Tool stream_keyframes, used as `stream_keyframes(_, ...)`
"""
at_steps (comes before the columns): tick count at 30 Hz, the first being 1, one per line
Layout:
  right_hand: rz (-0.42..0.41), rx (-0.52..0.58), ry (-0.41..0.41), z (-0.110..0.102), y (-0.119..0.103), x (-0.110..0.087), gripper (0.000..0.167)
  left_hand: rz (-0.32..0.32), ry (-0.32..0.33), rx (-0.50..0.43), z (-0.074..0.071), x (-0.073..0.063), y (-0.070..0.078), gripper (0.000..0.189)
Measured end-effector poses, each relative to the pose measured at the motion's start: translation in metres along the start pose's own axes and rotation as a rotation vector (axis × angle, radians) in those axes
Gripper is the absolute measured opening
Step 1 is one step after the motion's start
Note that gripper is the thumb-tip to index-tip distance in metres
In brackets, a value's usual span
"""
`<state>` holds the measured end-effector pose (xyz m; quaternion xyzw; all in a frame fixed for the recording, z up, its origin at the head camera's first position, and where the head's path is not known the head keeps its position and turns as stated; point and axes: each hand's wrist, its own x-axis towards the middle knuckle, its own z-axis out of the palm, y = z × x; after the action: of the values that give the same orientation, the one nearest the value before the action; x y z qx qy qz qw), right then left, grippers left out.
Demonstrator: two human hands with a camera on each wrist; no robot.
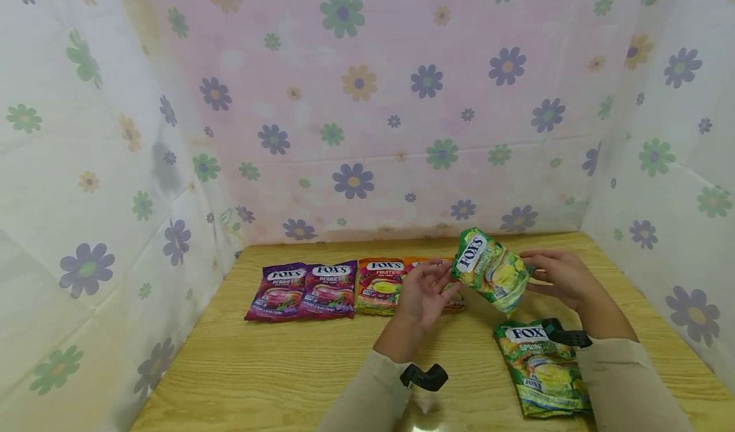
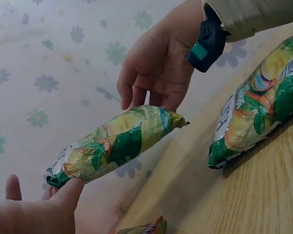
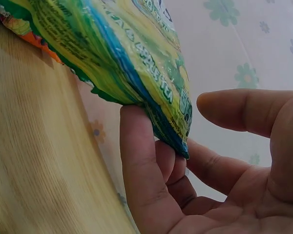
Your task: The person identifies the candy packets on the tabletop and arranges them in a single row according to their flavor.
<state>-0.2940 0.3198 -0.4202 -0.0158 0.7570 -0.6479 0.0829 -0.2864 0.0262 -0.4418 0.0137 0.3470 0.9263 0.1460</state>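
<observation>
A green Fox's candy bag point(image 1: 495, 272) hangs tilted above the table, held between both hands. At its left edge, my left hand point(image 1: 422, 295) pinches it, thumb point(image 2: 71, 192) against the bag's corner. My right hand point(image 1: 565, 279) is at the opposite edge, its fingers point(image 3: 136, 131) touching the bag from behind and below. The right thumb point(image 3: 234, 109) stands apart from the wrapper. A second green candy bag point(image 1: 542, 381) lies on the table below, partly covered by the right wrist.
Two purple berry candy bags point(image 1: 327, 291) lie side by side at the back left of the wooden table point(image 1: 275, 374). Beside them are a fruit candy bag point(image 1: 376, 285) and an orange bag point(image 1: 416, 263), the latter partly behind my left hand. Flowered cloth point(image 1: 356, 132) encloses the table.
</observation>
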Motion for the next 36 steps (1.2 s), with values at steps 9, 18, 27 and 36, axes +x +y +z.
stream_keyframes(9, 0.005, -0.011, -0.022, 0.006, -0.001, 0.002, 0.06, 0.02, -0.019, -0.036, -0.005, 0.003, 0.007, 0.021)
stream_keyframes(18, 0.01, -0.072, -0.045, 0.01, -0.002, 0.002, 0.065, 0.026, 0.001, -0.063, -0.006, 0.003, 0.012, 0.023)
stream_keyframes(27, -0.007, -0.163, -0.081, 0.014, -0.003, 0.001, 0.063, 0.051, -0.002, -0.076, -0.008, 0.005, 0.014, 0.03)
stream_keyframes(36, -0.022, -0.111, -0.151, 0.018, -0.003, 0.002, 0.066, 0.097, 0.027, -0.026, -0.01, 0.007, 0.011, 0.042)
